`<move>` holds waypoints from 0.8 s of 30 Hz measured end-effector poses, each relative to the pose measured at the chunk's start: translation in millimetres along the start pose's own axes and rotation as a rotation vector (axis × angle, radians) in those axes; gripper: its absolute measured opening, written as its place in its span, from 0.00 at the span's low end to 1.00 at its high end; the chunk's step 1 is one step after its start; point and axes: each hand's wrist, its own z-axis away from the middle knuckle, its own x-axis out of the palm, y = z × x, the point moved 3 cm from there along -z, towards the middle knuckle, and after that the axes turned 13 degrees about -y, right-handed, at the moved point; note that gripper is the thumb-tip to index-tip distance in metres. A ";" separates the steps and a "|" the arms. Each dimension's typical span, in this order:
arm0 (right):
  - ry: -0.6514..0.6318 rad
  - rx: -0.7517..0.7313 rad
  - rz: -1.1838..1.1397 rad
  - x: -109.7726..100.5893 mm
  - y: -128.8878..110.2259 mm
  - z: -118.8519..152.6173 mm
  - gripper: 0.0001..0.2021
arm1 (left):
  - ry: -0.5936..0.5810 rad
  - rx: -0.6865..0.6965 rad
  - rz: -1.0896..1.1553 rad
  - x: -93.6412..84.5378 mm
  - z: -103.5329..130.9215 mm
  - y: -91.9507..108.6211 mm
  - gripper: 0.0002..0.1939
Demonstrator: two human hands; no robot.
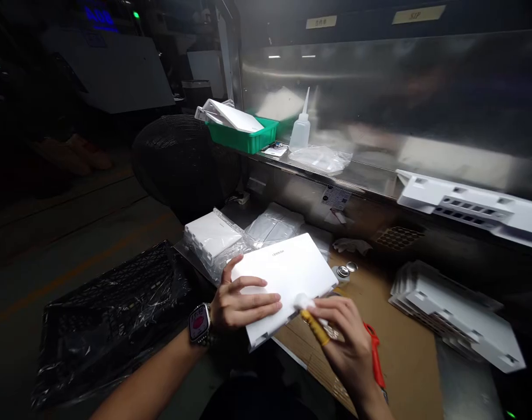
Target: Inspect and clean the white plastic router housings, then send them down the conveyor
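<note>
A white plastic cover printed "HUAWEI" is tilted in front of me above the cardboard. My left hand holds it by its left side, fingers spread across the top face. At its near edge, my right hand pinches a small white cloth against the surface. A yellow handle sticks out by the right fingers; its working end is hidden, and it seems to lie in the same hand. Behind the cover stands a small container with a round metal top.
Stacked white covers lie right, near a red-handled tool on cardboard. Bagged covers lie left, above a black crate. The shelf holds a green bin, a squeeze bottle and a white part.
</note>
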 end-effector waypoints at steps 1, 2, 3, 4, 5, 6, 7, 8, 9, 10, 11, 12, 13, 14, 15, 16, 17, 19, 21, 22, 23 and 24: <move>0.019 0.021 0.021 -2.6 2.0 1.9 0.11 | -0.016 -0.027 -0.006 -0.1 0.6 4.8 0.15; 0.034 0.035 0.036 -4.9 3.9 3.6 0.10 | -0.047 -0.059 -0.011 -0.7 1.7 9.7 0.16; 0.025 0.030 0.025 -6.4 5.2 4.8 0.10 | -0.078 -0.090 -0.013 -2.0 3.2 14.7 0.17; -0.008 0.007 -0.014 -6.8 5.6 5.5 0.10 | -0.109 -0.119 -0.014 -3.9 5.2 19.6 0.18; -0.053 -0.028 -0.062 -6.6 5.0 5.8 0.10 | -0.127 -0.143 -0.017 -6.3 7.6 24.3 0.18; -0.088 -0.057 -0.098 -6.2 3.5 5.9 0.10 | -0.132 -0.164 -0.025 -9.1 10.2 28.7 0.19; -0.095 -0.066 -0.107 -6.3 1.7 5.7 0.10 | -0.133 -0.180 -0.037 -12.0 12.9 32.9 0.19; -0.079 -0.061 -0.094 -6.6 -0.6 5.3 0.10 | -0.134 -0.191 -0.051 -14.7 15.6 36.9 0.20; -0.061 -0.056 -0.076 -6.7 -3.4 4.7 0.10 | -0.135 -0.200 -0.064 -17.2 18.3 40.7 0.20; -0.062 -0.066 -0.076 -6.0 -6.4 4.1 0.10 | -0.137 -0.207 -0.073 -19.6 21.0 44.4 0.19; -0.096 -0.091 -0.099 -4.3 -8.6 3.5 0.10 | -0.138 -0.216 -0.079 -21.9 23.8 47.9 0.19; -0.148 -0.124 -0.136 -2.0 -8.7 3.4 0.10 | -0.138 -0.230 -0.085 -24.3 26.8 51.3 0.18; -0.194 -0.154 -0.165 0.1 -5.2 3.9 0.09 | -0.137 -0.251 -0.091 -26.7 30.1 54.4 0.17; -0.202 -0.157 -0.167 1.4 3.6 5.2 0.08 | -0.136 -0.276 -0.099 -29.2 33.5 57.3 0.18; -0.163 -0.117 -0.132 1.6 18.5 7.4 0.06 | -0.135 -0.300 -0.105 -31.9 37.2 60.1 0.18; -0.092 -0.033 -0.059 1.3 39.0 10.9 0.04 | -0.128 -0.323 -0.107 -34.8 41.0 62.5 0.18; 0.013 0.095 0.026 0.5 63.9 16.3 0.04 | -0.108 -0.340 -0.108 -38.3 44.8 64.7 0.18; 0.039 0.439 0.190 5.9 119.3 32.3 0.13 | -0.056 -0.344 -0.114 -46.0 51.8 69.0 0.18; -0.038 0.568 0.222 18.8 163.2 51.5 0.17 | -0.007 -0.353 -0.128 -53.6 57.8 72.0 0.17; -0.089 0.616 0.235 26.9 179.4 62.0 0.17 | 0.005 -0.350 -0.138 -56.9 60.1 73.6 0.16; -0.133 0.652 0.245 35.3 191.1 72.6 0.16 | 0.012 -0.352 -0.143 -59.7 62.0 74.9 0.16; -0.175 0.689 0.258 43.6 198.9 83.1 0.14 | 0.020 -0.364 -0.143 -62.2 63.7 76.1 0.16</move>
